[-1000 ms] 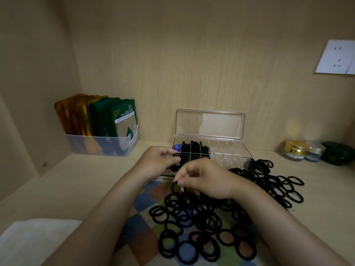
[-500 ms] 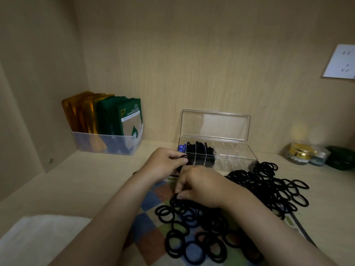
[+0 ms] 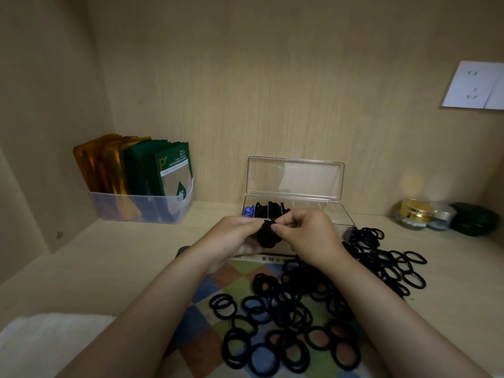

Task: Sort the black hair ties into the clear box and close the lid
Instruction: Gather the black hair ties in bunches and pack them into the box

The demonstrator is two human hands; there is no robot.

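Two hands meet in front of the clear box (image 3: pixel 339 217) now. Half a second ago my view showed the right hand (image 3: pixel 309 236) down in the loose black hair ties (image 3: pixel 300 309), fingers dug into the pile. It has since risen off the pile and come to the left hand (image 3: pixel 231 238). The left hand has stayed near the box front, shifting only a little.

Between them sits a bundle of black hair ties (image 3: pixel 268 237), held above the counter (image 3: pixel 122 257) just before the box. The left hand grips the bundle from its side, fingers curled round it and palm turned inward. The right hand's thumb and fingers (image 3: pixel 276 227) pinch the bundle's top edge, wrist bent, knuckles up. Both forearms reach in from the bottom edge, the right one crossing over the pile.

The box's lid (image 3: pixel 294 178) stands upright against the back wall. Its left compartments hold black ties, with something blue in the end one. The loose ties lie spread across the checked mat (image 3: pixel 234 285) and onto the counter at the right.
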